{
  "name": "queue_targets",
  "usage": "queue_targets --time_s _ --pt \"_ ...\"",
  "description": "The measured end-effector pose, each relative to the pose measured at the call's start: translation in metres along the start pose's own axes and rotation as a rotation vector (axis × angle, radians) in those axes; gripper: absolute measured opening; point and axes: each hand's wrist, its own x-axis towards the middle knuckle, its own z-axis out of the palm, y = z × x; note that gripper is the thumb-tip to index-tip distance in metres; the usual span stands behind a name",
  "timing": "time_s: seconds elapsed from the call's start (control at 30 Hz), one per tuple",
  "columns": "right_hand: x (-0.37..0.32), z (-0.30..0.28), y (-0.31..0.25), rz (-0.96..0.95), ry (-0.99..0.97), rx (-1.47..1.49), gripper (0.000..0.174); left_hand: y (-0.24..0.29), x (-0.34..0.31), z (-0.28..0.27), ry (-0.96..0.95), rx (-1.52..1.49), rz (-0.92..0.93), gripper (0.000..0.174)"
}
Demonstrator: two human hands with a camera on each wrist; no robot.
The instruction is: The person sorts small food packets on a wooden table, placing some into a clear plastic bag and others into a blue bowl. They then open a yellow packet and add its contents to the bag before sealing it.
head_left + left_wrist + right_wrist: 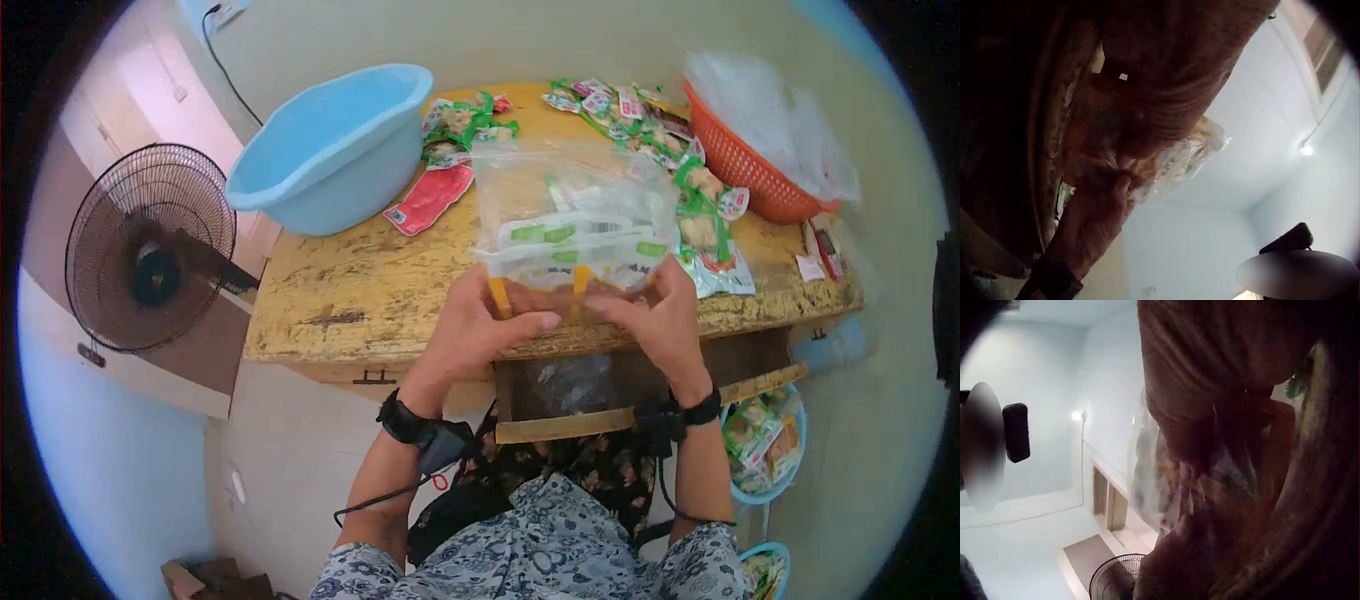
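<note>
A clear plastic bag [575, 215] with green and yellow printing lies at the table's front edge, small printed packets showing through it. The left hand [485, 315] grips its lower left side, thumb pointing inward. At the lower right side the right hand [655, 315] pinches the bag between thumb and fingers. In the left wrist view the bag [1185, 156] stands out beyond the left hand [1154, 112]. The right wrist view is dark; there the bag [1150, 469] hangs beside the right hand [1210, 381]. Some fingertips are hidden behind the plastic.
A blue basin [335, 150], a red packet [432, 198] and green packets [460, 122] are at the left and back of the worn table [340, 290]. An orange basket [745, 160] stands back right. Below the hands is a pulled-out drawer [570, 428]; a fan [150, 250] is left.
</note>
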Motion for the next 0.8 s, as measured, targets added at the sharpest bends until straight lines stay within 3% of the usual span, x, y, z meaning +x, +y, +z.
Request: queue_targets --time_s 0.07,0.17,0.2,0.3,0.4,0.47,0.53,0.57,0.63,0.67,0.8 --pt "-0.004 0.003 -0.027 -0.068 0.043 0.023 0.063 -0.005 -0.001 0.001 0.006 -0.099 0.114 0.066" --pt "-0.008 0.001 -0.061 -0.181 0.074 0.052 0.063 0.000 -0.008 -0.002 -0.015 0.042 0.193 0.087" --pt "-0.009 0.001 -0.066 -0.219 0.083 0.061 0.063 -0.003 -0.008 -0.001 -0.005 -0.062 0.191 0.095" --pt "0.002 -0.004 -0.054 -0.248 0.034 -0.374 0.063 -0.007 -0.007 0.002 0.012 -0.290 0.178 0.114" --pt "-0.005 0.005 -0.062 -0.212 0.129 0.049 0.056 -0.003 -0.006 -0.006 0.032 -0.321 0.185 0.123" --pt "-0.002 0.004 -0.059 -0.156 0.062 -0.025 0.055 -0.008 -0.006 -0.011 -0.002 -0.284 0.192 0.125" --pt "0.005 -0.001 -0.045 -0.109 -0.010 -0.108 0.060 -0.005 -0.006 -0.007 0.022 -0.218 0.274 0.116" --pt "0.005 0.002 -0.038 -0.081 0.002 0.024 0.062 -0.002 -0.004 -0.007 0.041 -0.183 0.324 0.111" --pt "0.002 0.009 -0.031 -0.012 0.005 0.291 0.064 0.006 -0.001 -0.009 -0.003 -0.077 0.214 0.093" --pt "0.001 0.010 -0.030 0.001 -0.018 0.269 0.065 0.008 -0.002 -0.009 -0.027 -0.025 0.149 0.084" --pt "0.006 0.002 -0.024 0.073 -0.085 0.139 0.066 0.006 -0.001 0.002 0.009 -0.094 0.197 0.054"
